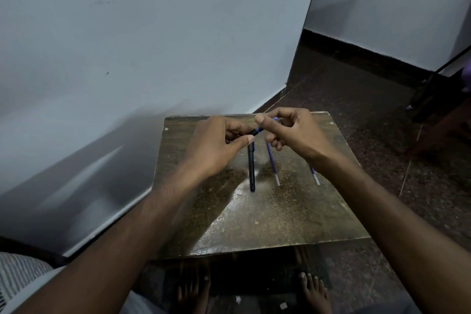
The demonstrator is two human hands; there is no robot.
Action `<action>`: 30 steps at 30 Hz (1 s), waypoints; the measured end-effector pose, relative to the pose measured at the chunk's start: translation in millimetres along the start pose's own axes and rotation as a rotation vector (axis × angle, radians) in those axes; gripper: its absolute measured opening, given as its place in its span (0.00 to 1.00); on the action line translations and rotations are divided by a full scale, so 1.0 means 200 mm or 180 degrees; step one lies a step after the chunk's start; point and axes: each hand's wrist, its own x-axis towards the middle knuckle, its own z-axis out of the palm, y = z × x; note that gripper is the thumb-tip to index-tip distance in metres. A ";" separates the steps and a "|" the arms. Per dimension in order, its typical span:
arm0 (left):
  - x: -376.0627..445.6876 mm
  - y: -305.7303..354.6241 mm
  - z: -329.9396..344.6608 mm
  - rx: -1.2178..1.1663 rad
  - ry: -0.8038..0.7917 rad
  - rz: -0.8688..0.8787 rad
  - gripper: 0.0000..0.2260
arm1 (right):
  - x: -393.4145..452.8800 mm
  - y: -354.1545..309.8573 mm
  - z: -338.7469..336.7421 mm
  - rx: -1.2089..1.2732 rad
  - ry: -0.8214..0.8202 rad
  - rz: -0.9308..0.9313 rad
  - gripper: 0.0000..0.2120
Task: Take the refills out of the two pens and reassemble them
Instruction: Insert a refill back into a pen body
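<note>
Both hands, left hand (216, 145) and right hand (293, 132), pinch one pen (257, 131) at worktop (280, 224) 12 o'clock; two refills (272, 163) lie at 3 o'clock of black pen (251, 171).

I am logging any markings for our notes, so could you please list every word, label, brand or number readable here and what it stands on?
None can be read.
Black pen barrel on the table: no print visible.
Two blue refills: no markings legible, too thin.
Pen part held between left hand and right hand: mostly hidden, no text shown.
</note>
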 end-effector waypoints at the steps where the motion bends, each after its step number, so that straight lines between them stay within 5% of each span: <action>1: 0.00 0.00 0.00 -0.0045 0.0023 -0.0059 0.10 | 0.00 0.00 -0.01 0.0125 -0.0065 0.0026 0.17; 7: 0.00 -0.01 -0.01 -0.0338 -0.0008 -0.0256 0.10 | 0.01 -0.01 0.02 0.0970 -0.0057 0.0209 0.06; 11: 0.00 0.00 0.00 -0.0401 -0.0054 -0.0347 0.09 | 0.02 0.01 0.08 0.0921 0.0331 0.0321 0.17; 16: 0.00 -0.01 -0.01 -0.0529 0.0074 -0.0464 0.09 | 0.03 0.02 0.09 0.1607 -0.0127 0.0285 0.10; 19: 0.00 -0.01 -0.01 -0.0572 0.0005 -0.0417 0.08 | 0.02 0.02 0.12 0.1461 0.0073 0.0359 0.06; 22: -0.01 0.00 0.00 -0.0489 -0.0094 -0.0350 0.07 | 0.03 0.03 0.12 0.1310 0.0291 0.0394 0.14; 26: 0.00 -0.01 -0.01 -0.0638 -0.0023 -0.0408 0.07 | 0.04 0.00 0.10 0.1664 -0.0168 0.0415 0.10; 30: 0.00 0.00 -0.02 -0.0742 -0.0146 -0.0432 0.06 | 0.04 0.00 0.11 0.1261 0.0153 0.0324 0.06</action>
